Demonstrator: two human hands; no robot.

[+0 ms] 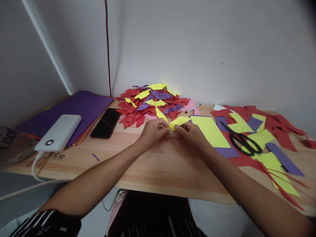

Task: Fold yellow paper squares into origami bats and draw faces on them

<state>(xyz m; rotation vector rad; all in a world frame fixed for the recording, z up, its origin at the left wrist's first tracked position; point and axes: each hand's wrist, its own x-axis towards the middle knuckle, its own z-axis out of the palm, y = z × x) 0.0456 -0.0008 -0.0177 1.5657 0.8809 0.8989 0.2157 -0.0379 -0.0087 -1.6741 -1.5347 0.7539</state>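
Note:
Between my two hands is a folded yellow paper [181, 120] with pointed wings spread to either side. My left hand [156, 129] pinches its lower left part, fingers curled. On the right side, my right hand [190, 131] grips the other wing between thumb and fingers. Just behind the hands rises a heap of folded paper bats [161, 95] in red, yellow and purple, some with small drawn faces. A stack of yellow sheets [211, 131] lies beside my right hand, over purple paper. My fingers hide the middle of the folded piece.
Black-handled scissors [243, 141] lie on paper scraps [265, 135] at right. A pen [193, 108] rests behind the yellow sheets. At left are a phone [106, 123], a white power bank [58, 132] with a cable, and purple sheets [86, 102]. The wall stands behind the table.

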